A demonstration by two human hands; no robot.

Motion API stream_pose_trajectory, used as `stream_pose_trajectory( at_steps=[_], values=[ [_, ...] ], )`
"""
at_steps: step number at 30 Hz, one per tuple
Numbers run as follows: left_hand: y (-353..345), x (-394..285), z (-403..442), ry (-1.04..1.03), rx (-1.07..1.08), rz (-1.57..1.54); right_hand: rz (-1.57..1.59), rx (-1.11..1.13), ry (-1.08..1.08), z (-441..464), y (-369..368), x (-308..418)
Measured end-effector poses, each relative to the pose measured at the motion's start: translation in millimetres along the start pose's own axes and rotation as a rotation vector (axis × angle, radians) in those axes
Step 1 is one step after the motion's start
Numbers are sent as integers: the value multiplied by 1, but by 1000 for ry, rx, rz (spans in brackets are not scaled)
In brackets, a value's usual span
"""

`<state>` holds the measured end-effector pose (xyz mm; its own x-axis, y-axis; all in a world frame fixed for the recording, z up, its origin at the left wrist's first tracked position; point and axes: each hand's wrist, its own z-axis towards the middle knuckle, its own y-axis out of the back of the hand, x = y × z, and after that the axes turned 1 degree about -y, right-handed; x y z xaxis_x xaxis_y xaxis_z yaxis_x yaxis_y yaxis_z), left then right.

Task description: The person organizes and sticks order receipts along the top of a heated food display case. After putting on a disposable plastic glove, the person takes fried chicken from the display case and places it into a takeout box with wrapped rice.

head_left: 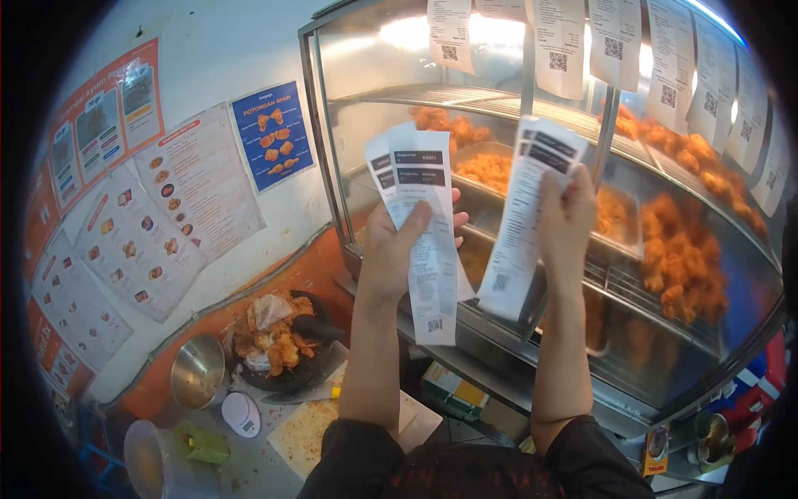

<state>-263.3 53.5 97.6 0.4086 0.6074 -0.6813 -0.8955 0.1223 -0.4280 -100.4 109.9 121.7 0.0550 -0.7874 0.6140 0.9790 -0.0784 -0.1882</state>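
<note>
Several long printed receipts (428, 283) are fanned out in my left hand (392, 249), the thumb pressed over their front and fingertips showing at the right edge. My right hand (569, 224) pinches more receipts (515, 241) between thumb and fingers, apart from the left-hand ones and a little blurred. Both hands are raised in front of a glass display case (540, 333). Behind the papers, trays of orange-brown fried pieces (485, 170) show through the glass. Dark header bands and printed codes are visible on the receipts.
More receipts (613, 41) hang along the case top. Lower left are a dark bowl of fried chicken (274, 341), a metal bowl (199, 372), a small scale (241, 414), a knife (299, 394) and a cutting board (307, 432). Posters (273, 135) cover the wall.
</note>
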Motion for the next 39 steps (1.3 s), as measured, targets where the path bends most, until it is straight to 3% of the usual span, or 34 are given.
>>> stream_pose_trajectory(
  at_steps=[1,3,4,6,10,14,15,17,19,20,21,22,23,24,26,30,31,33,34,36,38,39],
  values=[
    [0,1,-3,7,66,26,-374,4,95,0,-2,-2],
    [-4,8,-6,-53,136,212,-355,208,-12,-8,-13,-15],
    [-8,12,-5,-48,140,210,-360,203,-15,-14,-20,-11],
    [-12,18,-2,-490,30,850,251,273,-117,-23,-31,-2],
    [-13,19,-2,-481,-9,935,281,264,-108,-27,-32,-1],
    [-16,22,-4,-517,21,933,174,241,-72,-32,-31,5],
    [-15,27,-2,-465,-14,625,352,247,-174,-31,-28,9],
    [-20,19,-6,-195,117,154,614,344,-354,-30,-16,10],
    [4,29,-8,318,251,-70,139,356,-32,-33,-12,2],
    [18,54,-7,300,368,-87,-147,280,156,-34,-7,3],
    [-2,49,-10,310,348,-149,-397,157,349,-36,-2,8],
    [-18,54,-10,108,270,-24,-596,40,506,-37,4,13],
    [-14,66,-7,219,179,-36,-685,-26,561,-38,10,15],
    [-27,69,-6,222,240,-66,-653,-21,491,-38,15,15],
    [-49,67,-9,80,109,8,-107,60,-44,-39,29,20],
    [-91,76,-15,3,147,-20,136,56,-137,-36,69,44],
    [-104,71,-18,32,185,39,128,49,-136,-35,81,47],
    [-131,63,-26,63,209,19,-44,-67,141,-29,111,52],
    [-145,59,-30,87,227,3,-46,-64,142,-25,126,62],
    [-170,51,-35,71,268,15,-238,40,377,-12,162,93],
    [-191,37,-29,-211,356,232,-358,-163,421,5,198,144],
    [-200,28,-22,-239,315,254,-591,-258,567,20,223,169]
  ],
)
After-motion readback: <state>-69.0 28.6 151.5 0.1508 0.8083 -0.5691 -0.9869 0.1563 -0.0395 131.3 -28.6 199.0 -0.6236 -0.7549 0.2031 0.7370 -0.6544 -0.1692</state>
